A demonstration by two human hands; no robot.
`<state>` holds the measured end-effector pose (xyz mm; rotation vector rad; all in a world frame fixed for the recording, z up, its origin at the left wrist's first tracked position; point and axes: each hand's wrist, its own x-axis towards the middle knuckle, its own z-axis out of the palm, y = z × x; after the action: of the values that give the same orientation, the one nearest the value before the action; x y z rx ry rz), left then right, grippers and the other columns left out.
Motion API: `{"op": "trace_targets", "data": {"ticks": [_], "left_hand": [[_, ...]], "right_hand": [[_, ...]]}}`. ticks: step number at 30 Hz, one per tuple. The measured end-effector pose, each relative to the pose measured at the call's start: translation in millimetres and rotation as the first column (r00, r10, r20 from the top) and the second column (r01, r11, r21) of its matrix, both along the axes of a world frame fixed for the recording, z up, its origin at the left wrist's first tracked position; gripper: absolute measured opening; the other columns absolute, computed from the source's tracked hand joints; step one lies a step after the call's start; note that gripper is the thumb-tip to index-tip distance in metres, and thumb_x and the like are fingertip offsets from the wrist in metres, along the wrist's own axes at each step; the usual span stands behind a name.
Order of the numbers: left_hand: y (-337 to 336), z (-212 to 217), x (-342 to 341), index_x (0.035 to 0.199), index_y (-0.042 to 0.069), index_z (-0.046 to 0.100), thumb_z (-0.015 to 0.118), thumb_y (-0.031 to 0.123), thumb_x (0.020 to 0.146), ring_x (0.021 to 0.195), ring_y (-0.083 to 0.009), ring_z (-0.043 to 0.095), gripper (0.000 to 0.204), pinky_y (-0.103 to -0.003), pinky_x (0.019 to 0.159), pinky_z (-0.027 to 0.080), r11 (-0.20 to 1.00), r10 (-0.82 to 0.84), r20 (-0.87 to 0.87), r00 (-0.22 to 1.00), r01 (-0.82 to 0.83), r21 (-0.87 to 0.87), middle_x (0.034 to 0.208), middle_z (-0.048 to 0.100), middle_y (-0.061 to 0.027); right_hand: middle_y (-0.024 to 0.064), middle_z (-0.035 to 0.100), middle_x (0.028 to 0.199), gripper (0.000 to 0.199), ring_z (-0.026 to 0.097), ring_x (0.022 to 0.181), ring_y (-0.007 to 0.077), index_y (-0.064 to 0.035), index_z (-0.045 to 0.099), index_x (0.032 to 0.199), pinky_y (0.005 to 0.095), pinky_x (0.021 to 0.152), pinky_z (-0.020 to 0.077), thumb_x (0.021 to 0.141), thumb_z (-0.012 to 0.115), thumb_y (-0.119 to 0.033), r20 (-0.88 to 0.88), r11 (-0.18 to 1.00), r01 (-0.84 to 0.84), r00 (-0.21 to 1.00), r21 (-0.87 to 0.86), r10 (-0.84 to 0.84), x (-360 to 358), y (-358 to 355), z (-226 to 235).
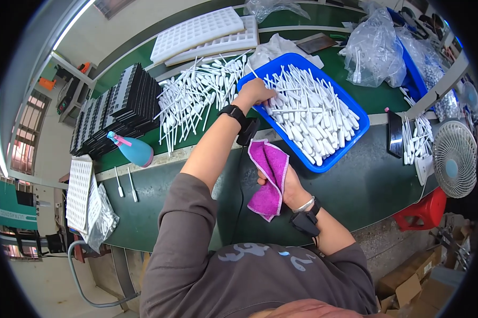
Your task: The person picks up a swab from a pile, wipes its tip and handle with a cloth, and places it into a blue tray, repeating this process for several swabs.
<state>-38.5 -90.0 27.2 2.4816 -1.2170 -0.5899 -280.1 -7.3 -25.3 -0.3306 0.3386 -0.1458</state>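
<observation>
In the head view, the left hand [257, 91] is reaching over the far left end of a blue tray [363, 127], its fingers bending down among white stick-like pieces [313, 114]; whether it is gripping one, I cannot tell, as its fingertips are hiding. Those pieces are lying heaped in the tray, many pointing their wider ends toward the person and their thin stems away, though some are lying crosswise. The tray's own long axis is slanting from far left to near right. The right hand [292, 188] is closing around a purple cloth [268, 185], holding it bunched at the middle just beside the tray's near left side. The cloth's long axis is running roughly away from the person, its far end pointing toward the left wrist and its near end hanging toward the shirt [271, 270].
</observation>
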Motion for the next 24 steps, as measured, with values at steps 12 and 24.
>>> {"op": "trace_targets", "data": {"ticks": [12, 24], "left_hand": [[133, 40, -59, 0.108, -0.002, 0.053, 0.048, 0.023, 0.095, 0.062, -0.0172, 0.065, 0.028, -0.026, 0.049, 0.052, 0.845, -0.065, -0.689, 0.721, -0.328, -0.423, 0.092, 0.064, -0.0131], [213, 22, -125, 0.115, -0.004, 0.054, 0.059, 0.007, 0.089, 0.078, -0.0145, 0.064, 0.028, -0.026, 0.069, 0.054, 0.698, -0.151, -0.863, 0.482, -0.566, -0.438, 0.096, 0.065, -0.011]], "right_hand": [[0.0094, 0.061, 0.088, 0.032, 0.059, 0.074, 0.0219, -0.0056, 0.055, 0.111, 0.0363, 0.07, 0.0506, 0.096, 0.043, -0.031, 0.003, 0.98, 0.197, 0.98, -0.023, -0.197, 4, -9, 6], [0.0097, 0.051, 0.129, 0.045, 0.05, 0.116, 0.0244, -0.0055, 0.042, 0.132, 0.0407, 0.099, 0.0409, 0.099, 0.033, -0.035, 0.091, 0.97, 0.236, 0.969, -0.05, -0.231, 0, -5, 19]]}}
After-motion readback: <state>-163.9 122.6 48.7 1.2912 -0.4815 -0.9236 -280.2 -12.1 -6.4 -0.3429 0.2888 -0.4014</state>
